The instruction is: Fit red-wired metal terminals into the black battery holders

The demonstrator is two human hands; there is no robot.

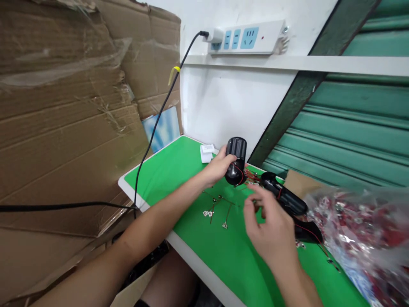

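We were in what looked like a small workshop. A green surface (166, 170) carried wired parts (225, 225), and a plastic bag (361, 230) bulged with more beside them. Torn cardboard (64, 128) walled one side, a green shutter (345, 128) the other, and a power strip (247, 38) hung on the white wall (220, 98) between.

Beside the desk (166, 160)'s left edge we see cardboard (57, 140); a black cable (159, 114) hangs past its left corner. Above the far edge we see a white power strip (271, 39), with a green shutter (354, 128) to the right.
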